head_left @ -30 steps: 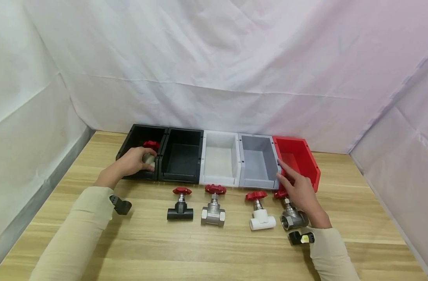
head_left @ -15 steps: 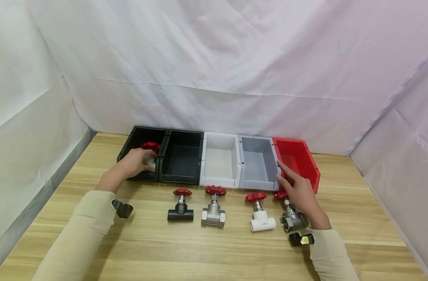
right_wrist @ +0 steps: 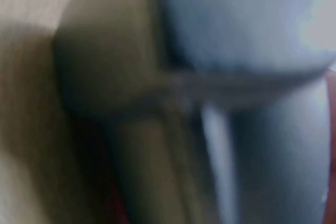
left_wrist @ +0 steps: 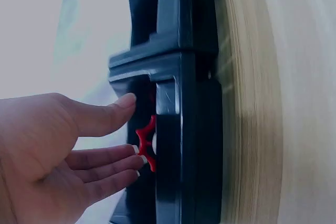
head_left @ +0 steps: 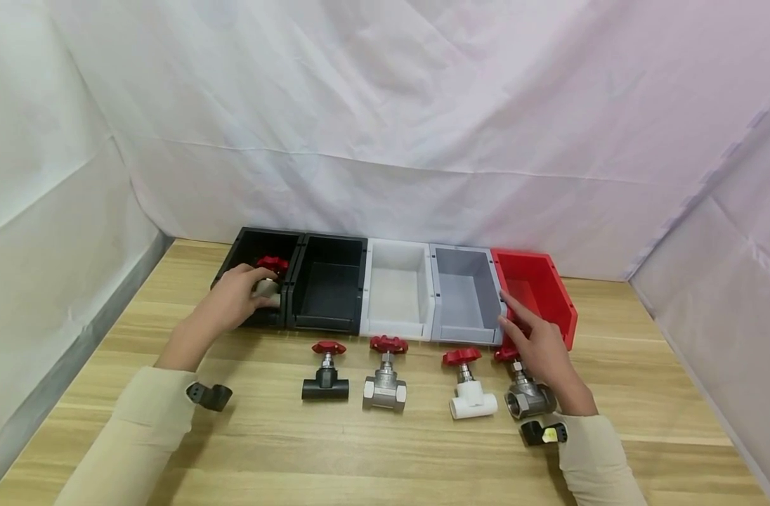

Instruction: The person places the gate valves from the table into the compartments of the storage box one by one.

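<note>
At the leftmost black bin [head_left: 290, 295], my left hand [head_left: 223, 299] is over the front wall. Its thumb and fingers are spread apart in the left wrist view, with a gap to the red handwheel [left_wrist: 147, 142] of a valve inside. The pale body [head_left: 267, 288] of that valve shows past the fingers in the head view. My right hand [head_left: 543, 348] reaches over a metal valve [head_left: 529, 399] with a red handwheel, fingers extended towards the side of the grey bin [head_left: 467, 334]. A blurred metal surface [right_wrist: 252, 19] fills most of the right wrist view.
A second black bin [head_left: 324, 323], a white bin [head_left: 394, 328] and a red bin [head_left: 565, 316] complete the row. In front lie a black tee valve [head_left: 325, 383], a metal valve [head_left: 385, 386] and a white tee valve [head_left: 472, 399], all with red handwheels.
My left wrist has shifted slightly left and towards me, and its fingers have loosened from the pale valve body, which stays in the bin. My right hand has hardly moved.
</note>
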`<state>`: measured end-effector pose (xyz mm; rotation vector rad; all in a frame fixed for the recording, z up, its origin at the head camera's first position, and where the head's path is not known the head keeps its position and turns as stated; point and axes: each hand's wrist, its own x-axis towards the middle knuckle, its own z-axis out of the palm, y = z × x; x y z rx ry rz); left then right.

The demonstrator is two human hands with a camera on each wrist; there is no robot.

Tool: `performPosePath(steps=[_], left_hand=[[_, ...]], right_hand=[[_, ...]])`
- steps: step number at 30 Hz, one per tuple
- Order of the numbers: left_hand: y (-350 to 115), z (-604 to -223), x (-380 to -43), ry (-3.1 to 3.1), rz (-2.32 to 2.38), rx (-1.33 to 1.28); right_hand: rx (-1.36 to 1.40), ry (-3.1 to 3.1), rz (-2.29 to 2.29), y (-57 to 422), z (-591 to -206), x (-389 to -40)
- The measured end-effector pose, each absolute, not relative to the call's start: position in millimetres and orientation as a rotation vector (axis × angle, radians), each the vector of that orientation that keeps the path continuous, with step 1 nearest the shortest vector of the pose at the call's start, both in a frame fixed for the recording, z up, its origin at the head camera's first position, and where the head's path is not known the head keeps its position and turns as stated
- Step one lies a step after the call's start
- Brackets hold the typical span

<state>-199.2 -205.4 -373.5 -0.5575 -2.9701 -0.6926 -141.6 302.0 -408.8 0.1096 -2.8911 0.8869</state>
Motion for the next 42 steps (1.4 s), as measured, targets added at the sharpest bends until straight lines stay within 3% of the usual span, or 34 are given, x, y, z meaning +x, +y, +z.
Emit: performPosePath(steps=[19,42], left_hand=[[-173,-376,-124,-2.696,-1.001,-0.638],[-138,-405,-100,-2.847,-1.153,-0.883]], right_hand=[[0.089,-2.905,0.889,304,-410,-143],[0.096,-2.906,0.901,301,-409,-141]])
